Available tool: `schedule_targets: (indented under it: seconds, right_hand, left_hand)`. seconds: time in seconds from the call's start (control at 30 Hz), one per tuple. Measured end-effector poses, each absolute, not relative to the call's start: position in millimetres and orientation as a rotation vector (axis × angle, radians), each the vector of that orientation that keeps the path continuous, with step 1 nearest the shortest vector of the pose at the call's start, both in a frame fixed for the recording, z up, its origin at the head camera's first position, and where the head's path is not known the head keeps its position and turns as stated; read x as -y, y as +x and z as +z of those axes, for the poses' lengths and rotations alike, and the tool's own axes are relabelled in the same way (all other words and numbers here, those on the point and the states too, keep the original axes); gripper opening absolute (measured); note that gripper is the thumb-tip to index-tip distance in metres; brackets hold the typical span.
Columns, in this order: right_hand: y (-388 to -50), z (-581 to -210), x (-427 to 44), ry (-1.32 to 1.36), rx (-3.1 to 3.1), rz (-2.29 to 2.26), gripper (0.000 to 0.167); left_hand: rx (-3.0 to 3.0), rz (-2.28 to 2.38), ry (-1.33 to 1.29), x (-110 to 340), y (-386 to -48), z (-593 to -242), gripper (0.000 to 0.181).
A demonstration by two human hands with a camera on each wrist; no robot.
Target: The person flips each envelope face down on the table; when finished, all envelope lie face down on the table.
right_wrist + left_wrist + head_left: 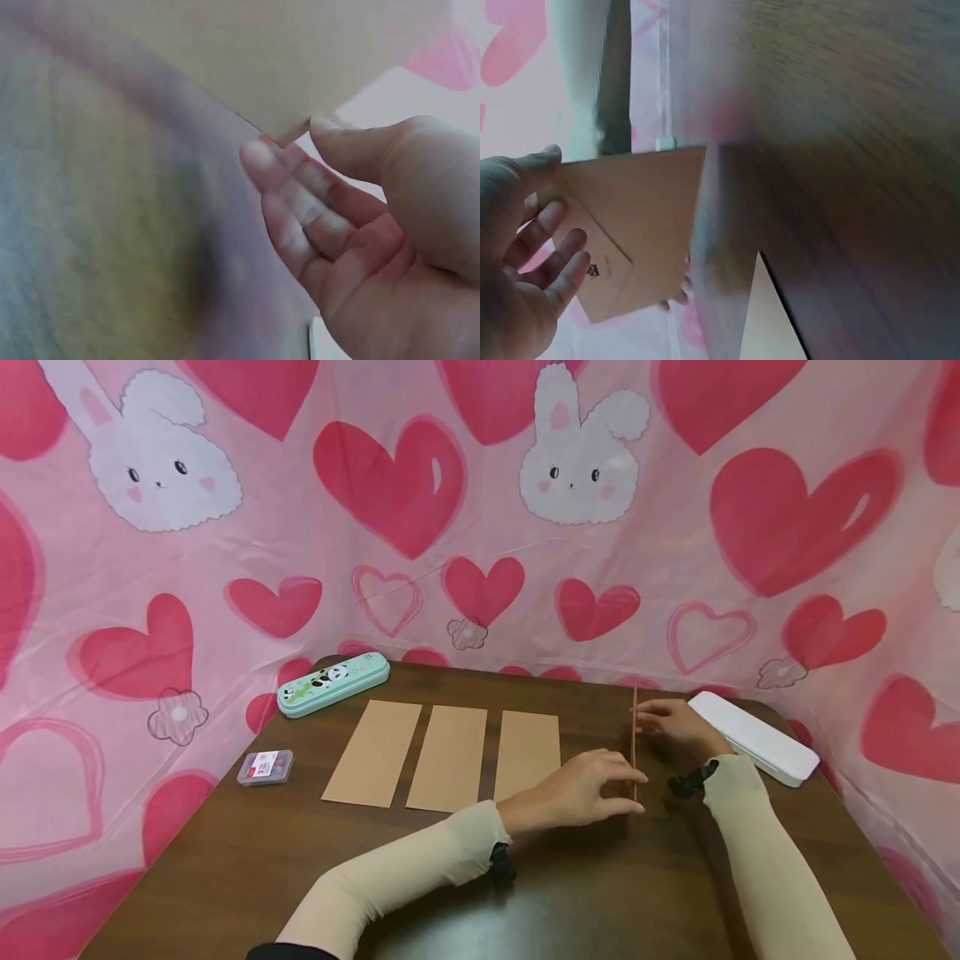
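Note:
A brown kraft envelope (pixel 633 739) stands on edge above the right part of the table, seen nearly edge-on in the head view. Its flap and a small dark mark show on the envelope (pixel 645 217) in the left wrist view. My right hand (pixel 678 727) pinches a corner of it between thumb and fingers (pixel 259 161). At the near end is my left hand (pixel 573 789), its fingers loosely bent beside the envelope's face, thumb apart from them at the corner. Three flat brown paper rectangles (pixel 372 752) lie in a row, the rightmost (pixel 528 743) partly behind my left hand.
A mint panda pencil case (pixel 333 685) lies at the back left of the wooden table (pixel 600 893). Nearer sits a small clear box (pixel 265 767) with a white label. Beside my right hand is a long white case (pixel 757 739). Pink heart-patterned cloth (pixel 480 527) hangs behind.

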State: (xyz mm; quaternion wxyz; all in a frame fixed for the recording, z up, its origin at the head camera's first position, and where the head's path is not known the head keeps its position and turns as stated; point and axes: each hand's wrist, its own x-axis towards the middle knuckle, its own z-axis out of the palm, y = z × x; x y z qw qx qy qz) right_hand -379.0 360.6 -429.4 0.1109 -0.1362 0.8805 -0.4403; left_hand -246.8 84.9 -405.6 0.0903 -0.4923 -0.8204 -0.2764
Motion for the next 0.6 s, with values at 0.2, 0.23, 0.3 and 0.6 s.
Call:
schedule_targets:
  seconds: [0.2,0.23,0.3,0.6]
  right_hand:
    - [-375,-408,-381,-0.307,-2.626,-1.443,0.052]
    - [-374,-403,-382,-0.308,-2.594,-1.503,0.051]
    - [-374,-389,-383,-0.318,-2.502,-1.615,0.047]
    - [-377,-366,-360,-0.260,-2.569,-1.527,0.056]
  left_hand:
    - [2.441,-0.807,-1.386,-63,-243,-405,0.039]
    - [2.445,-0.797,-1.378,-61,-243,-406,0.039]
    - [2.463,-0.778,-1.364,-57,-242,-406,0.041]
    - [2.569,-0.764,-1.303,-46,-240,-413,0.046]
